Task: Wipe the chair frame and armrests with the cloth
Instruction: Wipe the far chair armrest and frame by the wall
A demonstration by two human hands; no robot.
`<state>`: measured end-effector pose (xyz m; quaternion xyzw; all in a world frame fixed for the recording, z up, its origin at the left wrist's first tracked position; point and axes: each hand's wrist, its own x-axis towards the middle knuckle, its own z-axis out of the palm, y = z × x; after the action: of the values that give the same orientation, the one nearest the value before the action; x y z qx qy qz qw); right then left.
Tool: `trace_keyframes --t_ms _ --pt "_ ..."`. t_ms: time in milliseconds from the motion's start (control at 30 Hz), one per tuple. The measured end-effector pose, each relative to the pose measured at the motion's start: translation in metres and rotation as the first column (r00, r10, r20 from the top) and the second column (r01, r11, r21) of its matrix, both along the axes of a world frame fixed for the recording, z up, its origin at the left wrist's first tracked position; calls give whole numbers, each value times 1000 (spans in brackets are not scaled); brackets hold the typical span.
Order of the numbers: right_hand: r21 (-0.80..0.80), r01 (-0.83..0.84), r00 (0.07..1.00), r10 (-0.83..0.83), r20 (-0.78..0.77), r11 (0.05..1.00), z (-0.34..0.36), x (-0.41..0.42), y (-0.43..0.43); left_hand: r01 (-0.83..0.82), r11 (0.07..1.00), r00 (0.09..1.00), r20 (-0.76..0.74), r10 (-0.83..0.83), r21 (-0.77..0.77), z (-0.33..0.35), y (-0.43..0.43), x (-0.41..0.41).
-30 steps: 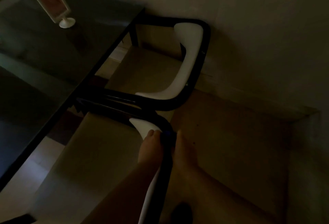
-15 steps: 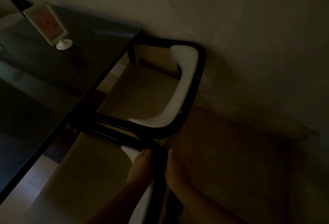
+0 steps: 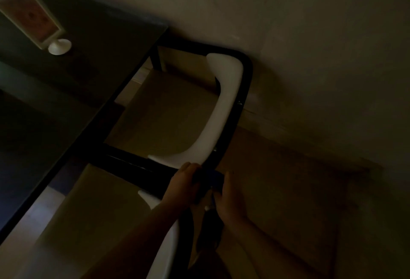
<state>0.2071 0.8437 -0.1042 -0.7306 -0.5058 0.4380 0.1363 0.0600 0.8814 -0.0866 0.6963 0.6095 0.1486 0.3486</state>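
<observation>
The scene is very dark. Two chairs with black frames and white backrests stand side by side at a table. The near chair's black frame (image 3: 186, 232) runs from the bottom centre up to my hands. My left hand (image 3: 184, 185) grips the frame's curved corner from the left. My right hand (image 3: 230, 198) is wrapped on it from the right, pressing a dark blue cloth (image 3: 214, 178) that lies between the two hands. The far chair's white backrest (image 3: 224, 110) and black frame (image 3: 244, 92) curve above my hands.
A dark glass table (image 3: 66, 92) fills the left side, with a white framed sign on a round stand (image 3: 58, 46) on it. A plain wall (image 3: 288, 23) stands right behind the chairs. Beige seat cushions (image 3: 164, 119) show under the table edge.
Both hands have slid forward along the near chair's frame to its corner beside the far chair. The blue cloth now shows between them. My view has tilted.
</observation>
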Motion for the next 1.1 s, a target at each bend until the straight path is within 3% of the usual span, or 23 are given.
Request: trace_keyframes --t_ms 100,333,533,633,800,900,1100 --pt "47 59 998 -60 21 997 -7 0 23 37 999 999 -3 -37 -28 -6 28 7" --pt "1 -8 996 8 84 1000 -30 -4 50 125 991 980 -150 -129 -37 -37 61 6" --pt "-152 -78 990 95 106 985 -50 4 65 175 983 970 -182 -162 55 -49 77 14" --pt "-59 -47 985 56 164 997 -54 15 80 171 983 972 -175 -159 60 -46 97 24" --pt "-46 -13 956 26 293 999 -57 36 117 162 986 972 -179 -153 35 -50 137 53" --pt "30 102 960 -106 260 994 -60 53 162 108 993 974 -205 -95 53 -54 180 80" --pt "130 117 985 -132 114 985 -65 105 277 61 989 978 -206 -32 133 -53 285 135"
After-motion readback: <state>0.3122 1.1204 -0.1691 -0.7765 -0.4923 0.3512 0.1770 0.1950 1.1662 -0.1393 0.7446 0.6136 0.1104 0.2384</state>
